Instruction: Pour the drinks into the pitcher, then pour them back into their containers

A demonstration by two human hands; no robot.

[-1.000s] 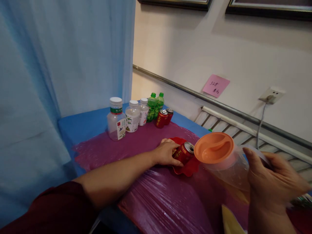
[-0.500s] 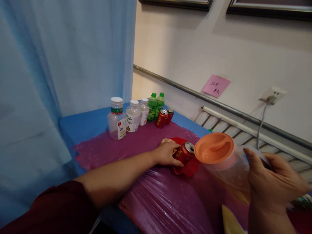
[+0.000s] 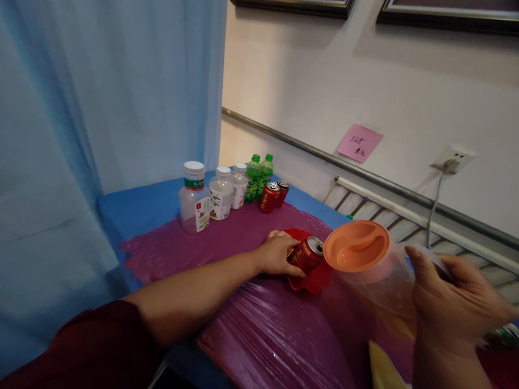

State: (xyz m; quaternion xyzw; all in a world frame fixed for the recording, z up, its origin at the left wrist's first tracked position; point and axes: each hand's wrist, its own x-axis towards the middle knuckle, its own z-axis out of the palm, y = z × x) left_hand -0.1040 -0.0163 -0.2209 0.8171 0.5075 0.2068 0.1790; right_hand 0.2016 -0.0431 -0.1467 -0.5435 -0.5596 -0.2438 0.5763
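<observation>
My left hand (image 3: 279, 254) is wrapped round an open red drink can (image 3: 305, 254), which leans toward the right over a red tray (image 3: 315, 279). My right hand (image 3: 454, 302) grips the handle of a clear plastic jug (image 3: 385, 286) with an orange lid (image 3: 356, 246). The jug is tilted so its lid faces the can, and the lid's edge sits right beside the can's top. The tray rests on a purple plastic sheet (image 3: 251, 324) that covers the table.
At the table's far end stand three clear bottles (image 3: 195, 198), two green bottles (image 3: 258, 177) and two more red cans (image 3: 272, 195). A blue curtain (image 3: 101, 92) hangs on the left. The wall on the right has a rail, a pink note (image 3: 359, 142) and a socket (image 3: 452, 158).
</observation>
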